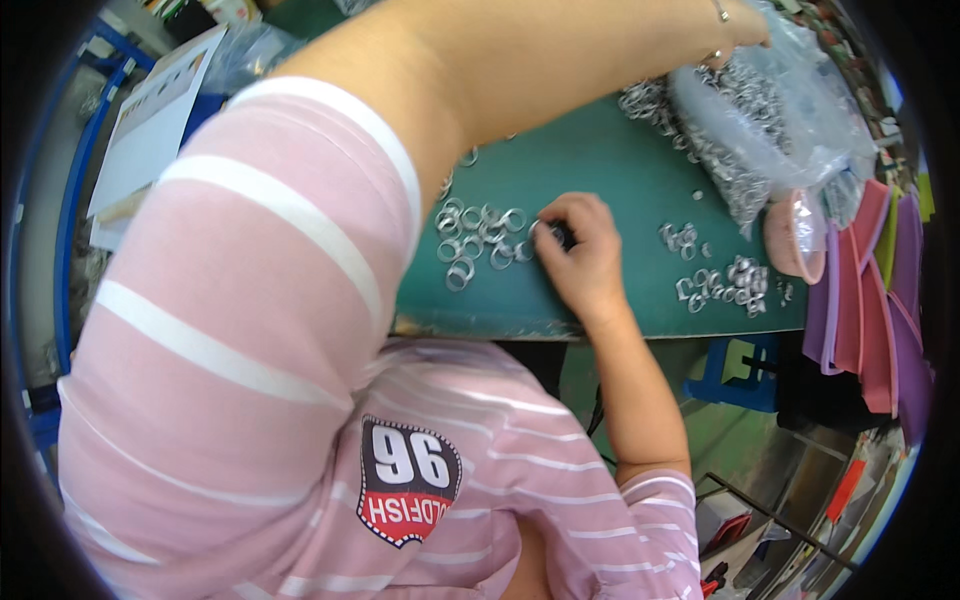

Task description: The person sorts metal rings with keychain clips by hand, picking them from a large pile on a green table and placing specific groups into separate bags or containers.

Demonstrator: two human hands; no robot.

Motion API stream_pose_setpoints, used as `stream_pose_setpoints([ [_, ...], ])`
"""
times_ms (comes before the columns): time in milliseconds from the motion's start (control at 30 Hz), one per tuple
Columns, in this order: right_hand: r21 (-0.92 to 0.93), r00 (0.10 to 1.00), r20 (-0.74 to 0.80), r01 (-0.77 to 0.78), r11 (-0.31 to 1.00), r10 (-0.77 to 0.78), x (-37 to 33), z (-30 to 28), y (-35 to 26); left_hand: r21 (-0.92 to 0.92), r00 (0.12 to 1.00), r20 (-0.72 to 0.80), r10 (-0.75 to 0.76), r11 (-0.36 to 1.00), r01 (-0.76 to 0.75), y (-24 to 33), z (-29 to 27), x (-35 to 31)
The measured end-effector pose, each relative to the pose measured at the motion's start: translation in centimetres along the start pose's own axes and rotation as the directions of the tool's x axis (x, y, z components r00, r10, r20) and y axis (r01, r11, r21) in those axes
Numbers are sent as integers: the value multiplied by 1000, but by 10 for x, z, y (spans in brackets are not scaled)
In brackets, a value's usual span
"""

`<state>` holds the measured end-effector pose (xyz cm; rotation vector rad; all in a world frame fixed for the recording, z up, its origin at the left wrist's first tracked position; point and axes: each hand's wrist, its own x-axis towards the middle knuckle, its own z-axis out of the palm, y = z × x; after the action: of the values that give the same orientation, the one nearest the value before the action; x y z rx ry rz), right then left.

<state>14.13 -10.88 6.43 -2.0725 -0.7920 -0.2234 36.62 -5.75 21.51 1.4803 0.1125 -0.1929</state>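
My left arm stretches across the table to the upper right, where my left hand (740,30) is at a clear plastic bag (800,110) filled with small silver metal parts (745,105). The picture's top edge and the bag hide most of its fingers. Near the table's front edge, my right hand (585,250) is closed, thumb and forefinger at a silver metal ring (534,232). Something dark shows inside its curled fingers; I cannot make it out. Just left of this hand lies a loose group of silver rings (475,235).
Small metal pieces (730,285) lie in clusters on the green tabletop (640,290)'s right side. A pink bowl (795,240) stands beside the bag. Pink and purple plastic bins (865,290) are at the far right. A blue stool (735,375) is below the table. Blue shelving (75,190) rises at left.
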Motion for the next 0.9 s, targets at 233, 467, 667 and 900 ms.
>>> stream_pose_setpoints([
  [233, 117, 987, 155, -48, 992, 30, -5, -14, 2, -79, 894, 365, 262, 965, -251, -42, -108, -73],
  [467, -35, 930, 318, 205, 978, -183, 4, -13, -11, 576, 927, 99, 363, 739, -351, -135, -169, -245],
  [667, 53, 958, 273, 81, 995, -92, -2, -14, 0, 717, 890, 240, 387, 547, -432, -169, -161, -290],
  [900, -102, 951, 264, 193, 976, -160, -5, -3, -15, 723, 834, 262, 485, 474, -503, -178, -154, -297],
])
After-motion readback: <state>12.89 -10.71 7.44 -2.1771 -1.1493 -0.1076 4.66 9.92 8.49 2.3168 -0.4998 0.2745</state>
